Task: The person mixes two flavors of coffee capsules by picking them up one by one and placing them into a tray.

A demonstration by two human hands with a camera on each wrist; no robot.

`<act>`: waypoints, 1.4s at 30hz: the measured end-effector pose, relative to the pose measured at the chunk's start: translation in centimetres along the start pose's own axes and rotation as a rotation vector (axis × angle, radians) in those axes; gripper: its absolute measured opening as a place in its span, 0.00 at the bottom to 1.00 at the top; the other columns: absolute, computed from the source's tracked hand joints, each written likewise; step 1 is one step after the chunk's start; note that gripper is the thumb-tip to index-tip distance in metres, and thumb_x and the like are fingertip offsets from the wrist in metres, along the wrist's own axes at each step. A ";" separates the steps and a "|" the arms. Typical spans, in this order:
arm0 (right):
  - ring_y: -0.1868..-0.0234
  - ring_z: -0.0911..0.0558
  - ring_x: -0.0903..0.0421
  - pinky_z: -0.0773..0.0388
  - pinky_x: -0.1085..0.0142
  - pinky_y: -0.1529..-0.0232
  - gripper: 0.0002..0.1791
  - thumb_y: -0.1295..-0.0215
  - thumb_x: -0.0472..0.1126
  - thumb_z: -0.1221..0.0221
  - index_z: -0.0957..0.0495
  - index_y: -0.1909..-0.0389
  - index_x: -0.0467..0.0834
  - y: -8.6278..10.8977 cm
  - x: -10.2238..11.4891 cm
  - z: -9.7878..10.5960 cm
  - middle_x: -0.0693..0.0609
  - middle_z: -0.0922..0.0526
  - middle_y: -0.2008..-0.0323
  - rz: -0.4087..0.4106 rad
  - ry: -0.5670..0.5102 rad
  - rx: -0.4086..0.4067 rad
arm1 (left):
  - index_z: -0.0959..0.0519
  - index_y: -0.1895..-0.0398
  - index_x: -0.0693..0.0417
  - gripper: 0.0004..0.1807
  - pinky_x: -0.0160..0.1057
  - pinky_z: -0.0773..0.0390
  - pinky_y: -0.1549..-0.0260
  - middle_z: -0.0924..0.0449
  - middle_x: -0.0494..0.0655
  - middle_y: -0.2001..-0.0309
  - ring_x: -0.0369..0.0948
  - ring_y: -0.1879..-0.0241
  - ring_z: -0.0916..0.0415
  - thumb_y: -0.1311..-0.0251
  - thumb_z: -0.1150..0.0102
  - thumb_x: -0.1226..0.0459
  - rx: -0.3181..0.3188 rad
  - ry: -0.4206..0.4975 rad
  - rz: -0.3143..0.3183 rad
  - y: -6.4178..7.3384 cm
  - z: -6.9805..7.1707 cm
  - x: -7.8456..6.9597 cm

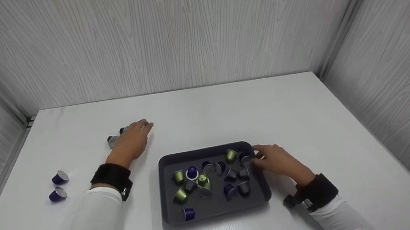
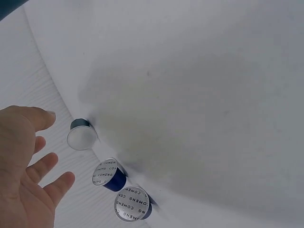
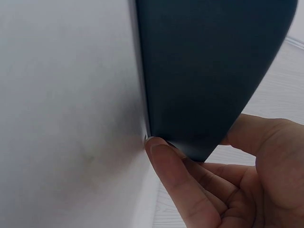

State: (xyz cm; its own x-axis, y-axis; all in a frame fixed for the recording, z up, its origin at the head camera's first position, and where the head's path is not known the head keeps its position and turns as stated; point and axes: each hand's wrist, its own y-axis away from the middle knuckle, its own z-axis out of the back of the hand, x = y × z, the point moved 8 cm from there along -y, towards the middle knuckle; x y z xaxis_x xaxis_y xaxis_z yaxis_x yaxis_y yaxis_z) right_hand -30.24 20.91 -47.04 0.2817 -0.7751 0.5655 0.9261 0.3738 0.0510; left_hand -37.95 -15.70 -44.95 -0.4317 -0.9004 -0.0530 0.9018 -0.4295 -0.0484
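My left hand [image 1: 132,142] hovers at the back left of the table, fingers spread and holding nothing. Beside it lie small coffee capsules [image 1: 112,140], partly hidden by the hand. The left wrist view shows a dark capsule [image 2: 81,137] with a pale lid near the thumb, and two blue capsules [image 2: 105,173] with printed silver lids past the fingers. My right hand [image 1: 279,160] grips the right side of a dark grey tray [image 1: 219,207], thumb over the rim, fingers against the outer wall. Green, blue and dark capsules [image 1: 230,191] lie scattered inside the tray.
Two more blue capsules [image 1: 60,178] lie at the left of the white table [image 1: 313,122]. Wood-grain panels [image 1: 175,29] stand behind the table and along both sides.
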 end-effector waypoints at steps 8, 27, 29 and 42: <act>0.66 0.16 0.55 0.19 0.62 0.67 0.24 0.34 0.40 0.43 0.26 0.38 0.37 0.2 0.0 0.1 0.44 0.14 0.61 -0.020 0.003 0.006 | 0.42 0.27 0.64 0.25 0.56 0.42 0.33 0.47 0.67 0.28 0.62 0.30 0.48 0.27 0.64 0.74 0.046 0.035 0.045 -0.6 -0.5 0.9; 0.69 0.16 0.57 0.19 0.63 0.69 0.25 0.35 0.39 0.43 0.26 0.38 0.36 0.3 0.4 0.3 0.44 0.14 0.62 -0.008 -0.028 0.017 | 0.28 0.39 0.70 0.19 0.55 0.27 0.44 0.30 0.65 0.40 0.61 0.40 0.34 0.30 0.59 0.78 0.039 -0.068 0.039 -2.2 -0.9 0.6; 0.69 0.16 0.57 0.20 0.64 0.70 0.25 0.35 0.39 0.43 0.26 0.38 0.36 0.3 0.4 0.3 0.44 0.14 0.62 -0.010 -0.023 0.015 | 0.27 0.41 0.70 0.18 0.55 0.26 0.47 0.28 0.65 0.42 0.61 0.43 0.32 0.30 0.58 0.78 0.032 -0.078 0.041 -2.1 -0.7 0.5; 0.69 0.16 0.58 0.20 0.62 0.68 0.25 0.34 0.40 0.43 0.27 0.36 0.39 0.3 0.3 0.2 0.45 0.14 0.60 -0.050 -0.027 0.033 | 0.24 0.45 0.65 0.14 0.55 0.21 0.55 0.24 0.65 0.52 0.60 0.55 0.22 0.29 0.55 0.73 0.051 -0.023 0.085 -1.8 -0.4 0.6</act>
State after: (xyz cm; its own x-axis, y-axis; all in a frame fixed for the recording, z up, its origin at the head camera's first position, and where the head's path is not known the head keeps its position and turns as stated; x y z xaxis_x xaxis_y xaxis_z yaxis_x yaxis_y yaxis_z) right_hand -29.96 20.92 -46.66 0.2279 -0.7795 0.5835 0.9300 0.3517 0.1066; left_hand -39.79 -15.42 -45.27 -0.3539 -0.9347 -0.0323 0.9351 -0.3543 0.0066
